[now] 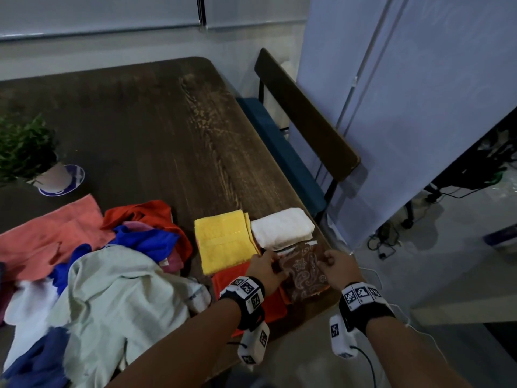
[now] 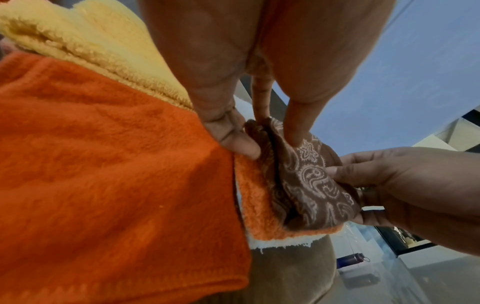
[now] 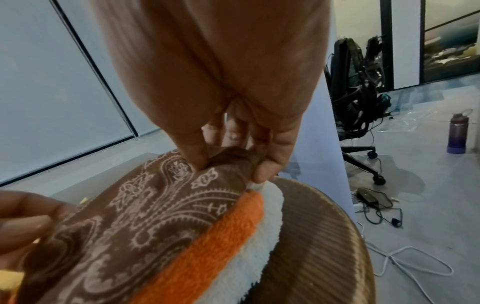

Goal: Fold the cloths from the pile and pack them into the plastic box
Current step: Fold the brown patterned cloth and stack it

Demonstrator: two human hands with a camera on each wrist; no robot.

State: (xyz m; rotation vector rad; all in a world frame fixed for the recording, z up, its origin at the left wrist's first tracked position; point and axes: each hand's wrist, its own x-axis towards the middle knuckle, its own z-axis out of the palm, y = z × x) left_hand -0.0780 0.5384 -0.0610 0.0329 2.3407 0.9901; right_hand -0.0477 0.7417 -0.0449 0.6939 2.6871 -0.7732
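Both hands pinch the folded brown paisley cloth (image 1: 303, 271): the left hand (image 1: 265, 268) at its left edge, the right hand (image 1: 340, 266) at its right edge, fingers curled. The cloth lies on an orange towel (image 2: 103, 185) at the desk's (image 1: 156, 121) near right corner, just in front of the white towel (image 1: 282, 226) and right of the yellow towel (image 1: 223, 242).

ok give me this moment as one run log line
left hand: pinches brown paisley cloth | right hand: pinches same cloth | cloth: on orange towel | plastic box: unseen
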